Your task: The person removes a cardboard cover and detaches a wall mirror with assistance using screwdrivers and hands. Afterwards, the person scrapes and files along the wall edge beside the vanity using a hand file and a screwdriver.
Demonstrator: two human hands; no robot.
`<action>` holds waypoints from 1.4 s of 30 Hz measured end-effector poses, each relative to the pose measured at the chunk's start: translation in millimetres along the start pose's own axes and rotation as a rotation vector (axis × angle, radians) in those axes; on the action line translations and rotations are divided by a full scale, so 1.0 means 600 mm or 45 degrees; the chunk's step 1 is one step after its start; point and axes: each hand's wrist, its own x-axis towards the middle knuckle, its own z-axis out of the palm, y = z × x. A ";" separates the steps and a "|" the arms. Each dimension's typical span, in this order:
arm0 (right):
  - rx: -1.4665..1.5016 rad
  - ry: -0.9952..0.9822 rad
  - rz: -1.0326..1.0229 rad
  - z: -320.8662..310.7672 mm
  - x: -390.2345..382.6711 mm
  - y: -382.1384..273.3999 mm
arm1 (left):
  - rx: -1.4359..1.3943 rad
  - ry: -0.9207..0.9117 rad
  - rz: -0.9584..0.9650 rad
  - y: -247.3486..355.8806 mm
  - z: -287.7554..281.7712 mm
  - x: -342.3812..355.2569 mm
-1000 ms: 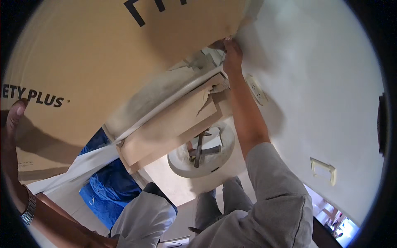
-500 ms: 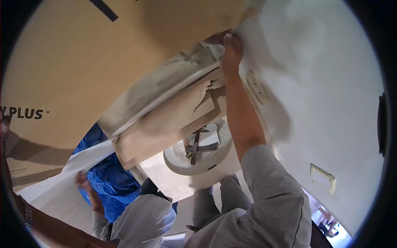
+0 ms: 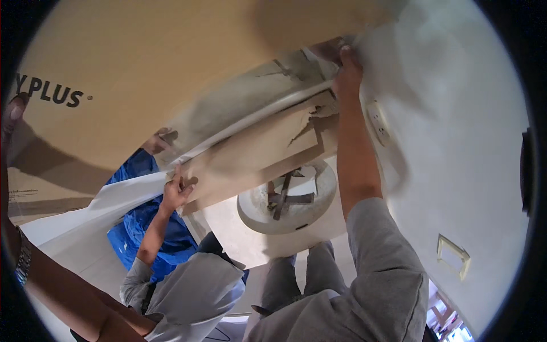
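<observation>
Note cardboard (image 3: 171, 62) slanting up from left hand (image 3: 13, 114), clamped on at far left, to curled right hand (image 3: 348, 71), upper right; cannot tell hold there.

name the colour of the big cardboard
The cardboard is tan with black lettering, best seen in the head view.

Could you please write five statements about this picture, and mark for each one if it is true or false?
1. The left hand has its thumb on the cardboard. True.
2. The sink has nothing inside. False: dark tools lie in the sink.
3. The outlet is left of the right hand. False: the outlet is to its right.
4. Another person's hand is at the left end of the brown strip. True.
5. The tarp is red. False: the tarp is blue.
</observation>
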 end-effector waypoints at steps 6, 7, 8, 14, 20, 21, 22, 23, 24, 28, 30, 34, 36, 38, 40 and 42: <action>-0.167 0.015 -0.013 -0.002 -0.002 0.012 | 0.014 0.078 0.066 0.022 -0.025 -0.003; -0.114 0.074 0.091 -0.004 0.003 0.020 | 0.031 0.075 0.077 0.026 -0.025 0.000; -0.100 0.063 0.090 -0.010 0.016 0.023 | 0.044 0.086 0.098 0.036 -0.025 0.008; -0.283 -0.118 -0.052 -0.082 0.025 0.053 | 0.287 0.361 0.273 0.128 -0.116 -0.004; -1.035 -0.050 -0.441 -0.069 0.023 0.016 | 0.938 1.138 0.495 0.367 -0.388 0.020; -1.053 -0.094 -0.505 -0.057 0.022 0.011 | 1.026 1.247 0.512 0.402 -0.421 0.032; -0.200 -0.023 0.069 -0.017 -0.013 -0.011 | 1.130 1.331 0.497 0.427 -0.459 0.031; -0.393 0.046 0.047 -0.019 -0.030 -0.029 | 1.190 1.414 0.493 0.454 -0.485 0.039; -0.592 0.121 0.007 -0.030 -0.042 -0.051 | 1.225 1.494 0.489 0.476 -0.505 0.050; -0.847 0.238 -0.305 0.013 -0.177 -0.199 | 1.357 1.724 0.405 0.531 -0.572 0.050; -0.990 0.306 -0.592 0.099 -0.208 -0.335 | 1.402 1.800 0.356 0.548 -0.597 0.043; -0.666 0.028 -1.347 0.342 -0.175 -0.534 | 1.473 1.866 0.277 0.565 -0.624 -0.003; -0.841 -0.199 -1.818 0.456 -0.109 -0.626 | 1.339 1.663 0.314 0.580 -0.633 -0.046; -1.003 -0.269 -1.957 0.558 -0.096 -0.682 | 1.294 1.626 0.362 0.587 -0.640 -0.079; -1.079 -0.095 -2.049 0.634 -0.073 -0.700 | 1.020 1.742 0.505 0.600 -0.623 -0.091; -1.065 -0.037 -1.991 0.640 -0.067 -0.695 | 0.396 1.650 0.715 0.617 -0.575 -0.126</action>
